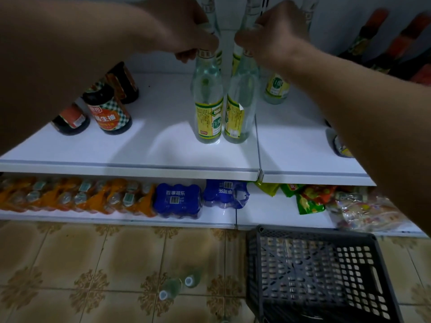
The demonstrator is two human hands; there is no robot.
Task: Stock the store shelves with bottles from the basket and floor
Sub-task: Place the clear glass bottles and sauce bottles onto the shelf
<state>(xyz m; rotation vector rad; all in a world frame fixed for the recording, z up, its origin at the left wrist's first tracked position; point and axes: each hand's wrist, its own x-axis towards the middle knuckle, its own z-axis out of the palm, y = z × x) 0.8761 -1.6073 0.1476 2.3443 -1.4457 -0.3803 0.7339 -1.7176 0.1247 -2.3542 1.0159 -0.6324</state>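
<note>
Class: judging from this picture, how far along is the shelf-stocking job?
Done: one clear yellow-labelled glass bottle stands further back on the white shelf. In hand: left hand and right hand grip two front bottles' necks. Left: two clear bottles on the tiled floor.

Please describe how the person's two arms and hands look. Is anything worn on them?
Both forearms are bare up to the frame edge: no sleeve, glove, watch or bracelet shows. The left hand appears to wear nothing. On the right hand a pale band on one finger may be a ring, but the picture is too blurred to be sure.
</note>
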